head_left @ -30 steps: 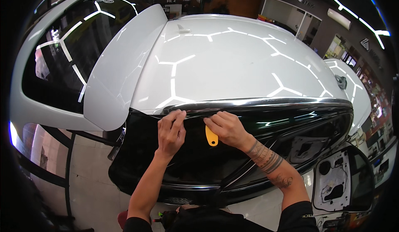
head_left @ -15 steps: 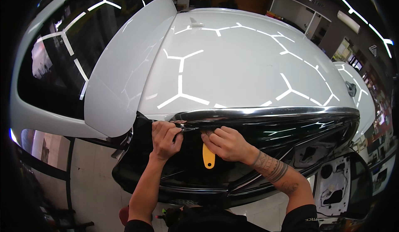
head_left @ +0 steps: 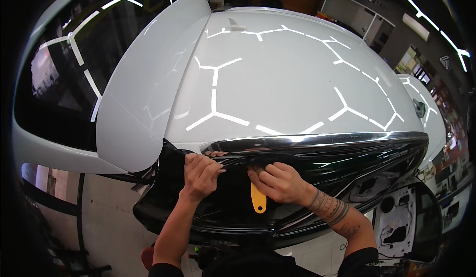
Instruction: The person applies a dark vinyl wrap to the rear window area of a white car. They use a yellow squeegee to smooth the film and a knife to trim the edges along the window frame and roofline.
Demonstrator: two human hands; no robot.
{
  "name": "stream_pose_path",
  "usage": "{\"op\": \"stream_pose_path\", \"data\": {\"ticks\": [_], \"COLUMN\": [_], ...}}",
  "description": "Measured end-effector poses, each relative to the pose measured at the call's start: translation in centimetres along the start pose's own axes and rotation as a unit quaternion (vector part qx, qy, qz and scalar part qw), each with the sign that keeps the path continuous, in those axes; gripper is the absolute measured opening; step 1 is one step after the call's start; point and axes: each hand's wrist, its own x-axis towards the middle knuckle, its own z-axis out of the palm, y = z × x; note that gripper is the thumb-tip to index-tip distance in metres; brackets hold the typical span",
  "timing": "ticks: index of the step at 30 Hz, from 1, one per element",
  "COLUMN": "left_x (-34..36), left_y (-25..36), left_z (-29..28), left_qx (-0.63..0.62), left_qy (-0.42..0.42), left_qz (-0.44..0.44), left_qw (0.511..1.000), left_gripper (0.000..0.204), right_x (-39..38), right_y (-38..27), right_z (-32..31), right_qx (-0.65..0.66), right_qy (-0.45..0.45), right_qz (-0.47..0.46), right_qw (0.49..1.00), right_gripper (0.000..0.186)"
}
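A glossy black film (head_left: 223, 202) hangs over the side of a light-coloured car, below the chrome trim (head_left: 317, 138) at the roof edge. My left hand (head_left: 202, 177) is closed, its fingers pinching the film's upper edge near the rear end of the trim. A short way to the right, my right hand (head_left: 280, 183) is closed as well, fingertips against the film beneath the trim. Out of its grip hangs a flat yellow tool (head_left: 258, 200) with a hole in its rounded end. The tool's upper part is hidden by the fingers.
Across the far side spreads the car's glossy roof (head_left: 282, 78) with an antenna fin (head_left: 236, 25). The raised tailgate with its spoiler (head_left: 148, 93) stands at the left. At the lower right is an open door (head_left: 399, 217) with its inner side bare.
Both hands have shifted slightly right and down in the picture, with the yellow tool following the right hand. The view itself has also moved a little. Both grips stay closed.
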Motion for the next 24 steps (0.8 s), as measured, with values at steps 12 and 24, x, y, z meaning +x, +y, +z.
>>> {"op": "stream_pose_path", "data": {"ticks": [12,24], "left_x": [0.2,0.4], "left_y": [0.4,0.3], "left_z": [-0.3,-0.1], "left_qx": [-0.007,0.024], "left_qy": [-0.005,0.004], "left_qz": [-0.011,-0.006], "left_qw": [1.000,1.000], "left_gripper": [0.025,0.035], "right_x": [2.0,3.2], "right_y": [-0.7,-1.5], "right_z": [0.8,2.6], "right_qx": [0.011,0.003], "right_qy": [0.000,0.012], "right_qz": [-0.023,-0.018], "right_qw": [1.000,1.000], "right_gripper": [0.024,0.017]}}
